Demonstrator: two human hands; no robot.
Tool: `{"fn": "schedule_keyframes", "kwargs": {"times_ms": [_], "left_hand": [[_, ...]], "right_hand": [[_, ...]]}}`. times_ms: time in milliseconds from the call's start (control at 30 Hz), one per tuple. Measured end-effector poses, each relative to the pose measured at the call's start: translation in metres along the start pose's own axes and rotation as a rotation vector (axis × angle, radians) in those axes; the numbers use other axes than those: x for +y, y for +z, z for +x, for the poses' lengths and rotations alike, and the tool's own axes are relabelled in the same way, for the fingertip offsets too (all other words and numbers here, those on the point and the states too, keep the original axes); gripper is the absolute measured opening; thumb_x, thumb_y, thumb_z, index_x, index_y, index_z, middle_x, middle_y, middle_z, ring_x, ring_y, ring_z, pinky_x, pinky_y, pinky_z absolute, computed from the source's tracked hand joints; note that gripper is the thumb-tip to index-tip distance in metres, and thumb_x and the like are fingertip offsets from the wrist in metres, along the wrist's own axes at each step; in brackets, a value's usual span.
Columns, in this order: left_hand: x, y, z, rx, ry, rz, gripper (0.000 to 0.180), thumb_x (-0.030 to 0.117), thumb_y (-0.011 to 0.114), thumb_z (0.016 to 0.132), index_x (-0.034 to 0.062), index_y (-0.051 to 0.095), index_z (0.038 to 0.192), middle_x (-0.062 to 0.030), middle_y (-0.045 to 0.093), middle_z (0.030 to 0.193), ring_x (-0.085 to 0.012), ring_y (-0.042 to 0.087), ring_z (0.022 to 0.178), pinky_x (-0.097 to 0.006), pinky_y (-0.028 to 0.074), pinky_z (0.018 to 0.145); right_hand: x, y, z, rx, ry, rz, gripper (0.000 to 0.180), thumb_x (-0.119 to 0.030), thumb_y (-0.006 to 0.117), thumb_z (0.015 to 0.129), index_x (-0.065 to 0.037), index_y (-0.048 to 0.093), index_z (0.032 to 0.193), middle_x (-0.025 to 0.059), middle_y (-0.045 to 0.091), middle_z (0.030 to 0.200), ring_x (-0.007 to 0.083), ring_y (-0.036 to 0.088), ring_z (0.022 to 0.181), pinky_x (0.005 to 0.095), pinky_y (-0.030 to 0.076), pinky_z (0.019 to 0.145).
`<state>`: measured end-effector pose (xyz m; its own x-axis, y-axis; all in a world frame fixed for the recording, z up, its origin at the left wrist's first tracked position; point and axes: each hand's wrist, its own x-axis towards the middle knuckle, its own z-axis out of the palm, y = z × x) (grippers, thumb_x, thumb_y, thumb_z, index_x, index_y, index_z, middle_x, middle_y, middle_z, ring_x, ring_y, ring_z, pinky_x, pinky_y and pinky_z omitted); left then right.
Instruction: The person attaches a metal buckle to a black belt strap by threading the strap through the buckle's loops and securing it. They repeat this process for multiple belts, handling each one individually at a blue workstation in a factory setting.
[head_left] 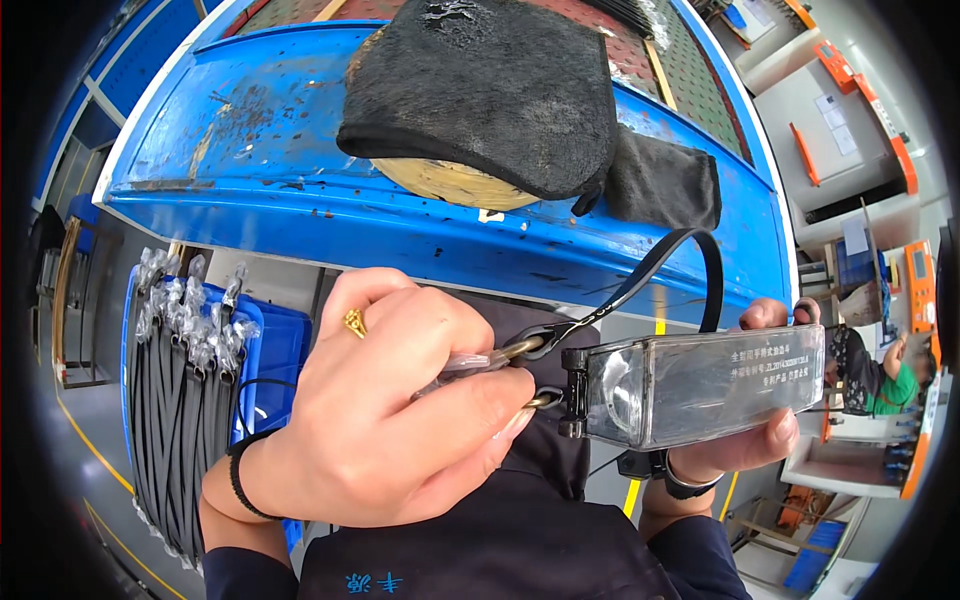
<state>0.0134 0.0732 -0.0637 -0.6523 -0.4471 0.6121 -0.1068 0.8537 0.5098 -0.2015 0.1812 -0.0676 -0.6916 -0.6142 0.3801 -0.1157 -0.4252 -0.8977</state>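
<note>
My left hand (385, 410) is closed around brass-coloured metal fittings (524, 348) that are partly wrapped in clear film. One fitting joins the end of a narrow black strap (714, 262), which arches up and loops down behind the box. In my right hand (742, 454) is a clear rectangular plastic box (705, 390) with printing on its side. Fingers grip its far edge and the thumb its near edge. A black hinged end piece (574, 392) on the box faces my left hand, close beside the fittings. Whether that end touches the strap I cannot tell.
Ahead lies a blue worktable (270, 225) with dark stains. On it a dark cloth (480, 100) covers a round yellowish block (450, 183), beside a smaller dark cloth (665, 180). Black straps (185, 430) hang over a blue bin (285, 345) at left. Another person (890, 375) is far right.
</note>
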Motion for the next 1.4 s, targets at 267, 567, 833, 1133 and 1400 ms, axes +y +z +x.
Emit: {"fn": "schedule_keyframes", "kwargs": {"times_ms": [267, 567, 833, 1133, 1400], "left_hand": [[-0.003, 0.000, -0.002, -0.003, -0.016, -0.007, 0.020, 0.013, 0.069, 0.057, 0.0068, 0.066, 0.075, -0.0050, 0.049, 0.071, -0.0183, 0.045, 0.059, -0.037, 0.038, 0.065], [-0.004, 0.000, -0.004, 0.019, -0.055, -0.042, 0.016, 0.013, 0.068, 0.060, 0.0074, 0.065, 0.075, -0.0058, 0.050, 0.075, -0.0195, 0.046, 0.063, -0.038, 0.038, 0.066], [0.000, -0.006, -0.008, -0.004, 0.040, 0.125, 0.018, 0.016, 0.068, 0.059, 0.0101, 0.066, 0.076, -0.0028, 0.045, 0.074, -0.0186, 0.044, 0.064, -0.041, 0.037, 0.074], [0.001, -0.003, -0.010, 0.015, 0.136, 0.183, 0.018, 0.014, 0.069, 0.056, 0.0137, 0.066, 0.075, 0.0004, 0.043, 0.076, -0.0153, 0.044, 0.062, -0.041, 0.035, 0.077], [-0.006, -0.006, -0.013, 0.018, 0.113, 0.175, 0.013, 0.020, 0.067, 0.065, 0.0136, 0.065, 0.076, -0.0009, 0.043, 0.077, -0.0172, 0.044, 0.064, -0.041, 0.037, 0.076]], "right_hand": [[0.000, 0.005, 0.000, 0.031, 0.002, -0.085, 0.090, -0.051, 0.066, 0.052, -0.002, 0.035, 0.121, 0.0168, 0.053, 0.088, 0.0203, 0.052, 0.080, 0.0302, 0.040, 0.076], [-0.003, -0.003, -0.003, -0.025, -0.037, -0.106, 0.092, -0.051, 0.066, 0.052, -0.001, 0.033, 0.122, 0.0159, 0.050, 0.088, 0.0184, 0.048, 0.078, 0.0286, 0.038, 0.076], [-0.004, -0.006, 0.002, -0.002, 0.101, 0.144, 0.085, -0.048, 0.064, 0.054, -0.004, 0.033, 0.120, 0.0170, 0.048, 0.094, 0.0206, 0.049, 0.084, 0.0275, 0.042, 0.070], [-0.003, 0.008, 0.005, -0.058, 0.105, 0.021, 0.086, -0.048, 0.064, 0.054, -0.003, 0.033, 0.120, 0.0190, 0.052, 0.090, 0.0218, 0.051, 0.081, 0.0286, 0.041, 0.075], [0.000, -0.015, 0.007, -0.043, 0.006, 0.189, 0.079, -0.043, 0.060, 0.061, -0.002, 0.032, 0.121, 0.0196, 0.047, 0.101, 0.0213, 0.051, 0.082, 0.0270, 0.041, 0.073]]}}
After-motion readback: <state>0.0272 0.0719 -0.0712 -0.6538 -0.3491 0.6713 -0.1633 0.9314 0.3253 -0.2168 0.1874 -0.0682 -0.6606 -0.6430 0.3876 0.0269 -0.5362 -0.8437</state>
